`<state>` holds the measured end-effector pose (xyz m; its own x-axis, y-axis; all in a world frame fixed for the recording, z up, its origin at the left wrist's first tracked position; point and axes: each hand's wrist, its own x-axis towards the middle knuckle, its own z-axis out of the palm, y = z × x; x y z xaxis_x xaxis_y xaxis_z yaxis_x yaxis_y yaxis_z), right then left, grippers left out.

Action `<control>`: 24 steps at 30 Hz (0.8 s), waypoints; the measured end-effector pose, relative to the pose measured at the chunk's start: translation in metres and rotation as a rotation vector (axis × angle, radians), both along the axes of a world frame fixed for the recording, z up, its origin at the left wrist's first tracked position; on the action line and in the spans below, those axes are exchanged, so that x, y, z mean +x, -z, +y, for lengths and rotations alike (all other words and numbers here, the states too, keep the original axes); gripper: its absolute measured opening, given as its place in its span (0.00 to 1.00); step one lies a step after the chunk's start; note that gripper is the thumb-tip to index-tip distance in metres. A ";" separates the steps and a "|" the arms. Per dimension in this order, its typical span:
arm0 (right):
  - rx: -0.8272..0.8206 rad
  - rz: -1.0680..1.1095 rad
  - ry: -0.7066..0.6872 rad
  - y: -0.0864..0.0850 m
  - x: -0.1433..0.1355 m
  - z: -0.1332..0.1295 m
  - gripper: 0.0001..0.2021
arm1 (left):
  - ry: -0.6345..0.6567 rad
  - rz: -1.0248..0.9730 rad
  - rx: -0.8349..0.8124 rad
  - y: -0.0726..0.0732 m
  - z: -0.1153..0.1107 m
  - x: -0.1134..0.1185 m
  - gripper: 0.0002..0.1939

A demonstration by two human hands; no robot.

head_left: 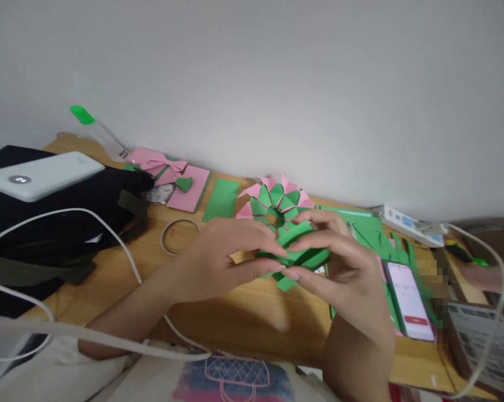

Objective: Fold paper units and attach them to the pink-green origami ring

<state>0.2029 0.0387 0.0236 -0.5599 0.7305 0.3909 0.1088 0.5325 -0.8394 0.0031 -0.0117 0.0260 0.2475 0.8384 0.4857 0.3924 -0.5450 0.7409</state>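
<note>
Folded green paper (308,257) is held between my two hands above the wooden desk. My left hand (230,254) pinches its left edge between thumb and fingers. On the other side, my right hand (339,257) grips the paper, its thumb close to my left thumb. Just behind the hands lies a ring of folded pink and green paper pieces (262,204), partly covered by my right hand. A flat green sheet (221,199) rests left of the ring.
Pink paper (193,187) and a tape ring (163,237) lie left. A white power bank (46,173) sits on dark cloth. Right are green paper pieces (369,231), a phone (408,301) and a power strip (406,223). White cables (121,245) cross the left and right sides.
</note>
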 end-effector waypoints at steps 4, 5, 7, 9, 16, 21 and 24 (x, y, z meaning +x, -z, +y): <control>0.028 0.052 0.120 -0.002 -0.003 -0.006 0.06 | -0.041 -0.165 -0.048 -0.001 -0.002 0.001 0.04; 0.046 0.068 0.160 -0.001 -0.003 -0.007 0.07 | -0.051 -0.236 -0.082 0.000 -0.003 0.002 0.06; 0.079 0.102 0.213 0.000 -0.005 -0.010 0.07 | -0.076 -0.367 -0.147 0.005 -0.005 0.005 0.08; 0.089 0.121 0.233 0.002 -0.006 -0.012 0.07 | -0.109 -0.466 -0.201 0.008 -0.007 0.008 0.08; 0.090 0.134 0.252 0.001 -0.009 -0.019 0.07 | -0.176 -0.535 -0.251 0.005 -0.010 0.012 0.07; 0.093 0.141 0.340 -0.001 -0.012 -0.024 0.06 | -0.189 -0.587 -0.259 0.003 -0.012 0.015 0.09; 0.089 0.139 0.367 -0.001 -0.013 -0.025 0.05 | -0.211 -0.580 -0.238 0.001 -0.014 0.017 0.08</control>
